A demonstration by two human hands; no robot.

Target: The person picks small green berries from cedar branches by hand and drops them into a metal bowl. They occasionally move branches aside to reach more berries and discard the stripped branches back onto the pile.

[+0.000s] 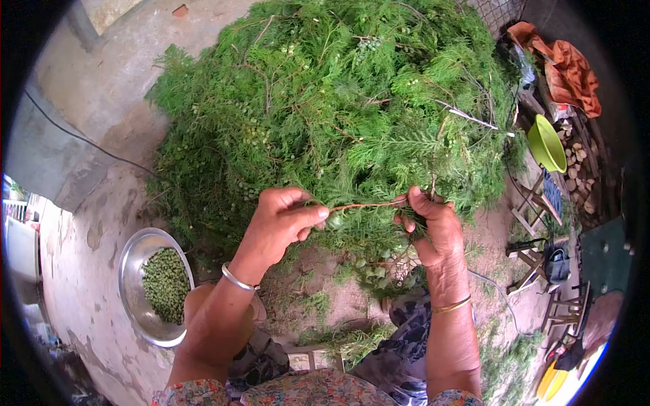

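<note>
My left hand (277,223), with a silver bangle on its wrist, pinches one end of a thin brown twig (365,205). The twig stretches level across to my right hand (437,227), whose thumb and fingers are closed on its other end. Green leafy sprigs with small pale cones (379,271) hang below and beside my right hand; how they join the twig is hard to make out. Just beyond both hands rises a large heap of green conifer branches (325,108). Part of my right fingers is hidden by foliage.
A metal basin (126,271) holding many small green cones (166,284) stands on the floor at my left. To the right are a yellow-green bowl (547,143), an orange cloth (572,74), wooden stools (565,311) and cut logs (577,166). A black cable (95,139) runs into the heap.
</note>
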